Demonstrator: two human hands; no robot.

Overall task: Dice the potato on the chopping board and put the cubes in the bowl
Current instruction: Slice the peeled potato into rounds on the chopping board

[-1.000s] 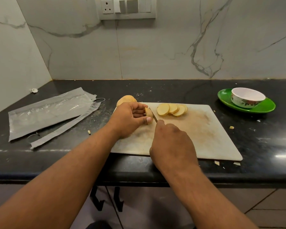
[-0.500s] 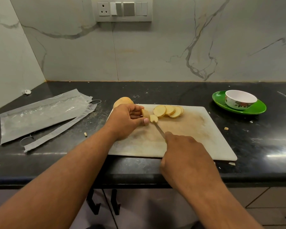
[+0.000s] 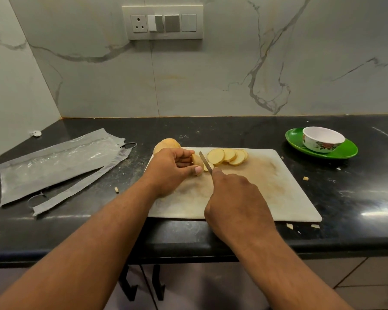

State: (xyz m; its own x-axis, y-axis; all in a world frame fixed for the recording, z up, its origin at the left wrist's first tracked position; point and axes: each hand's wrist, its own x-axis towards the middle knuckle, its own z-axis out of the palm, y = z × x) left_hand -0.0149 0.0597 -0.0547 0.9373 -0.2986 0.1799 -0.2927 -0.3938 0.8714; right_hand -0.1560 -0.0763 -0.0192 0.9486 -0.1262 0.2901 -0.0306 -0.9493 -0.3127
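One small potato stub (image 3: 197, 161) sits mid-frame on the chopping board (image 3: 278, 189), pinched by left hand (image 3: 169, 170) w/ thumb tip below & fingers curled above. Looks firm, light, prob wet-slick, so grip skin side, away from blade. Right hand (image 3: 235, 202) clenched on knife (image 3: 205, 162), touching stub's right. Slices (image 3: 227, 155) beyond; bowl (image 3: 321, 139) upper right.

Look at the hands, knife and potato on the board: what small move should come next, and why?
Probably press the knife down through the potato piece to free another slice. The left hand pinches that short end piece on the chopping board, the right hand holds the blade right beside it, and cut slices already lie fanned behind. Dicing would follow.
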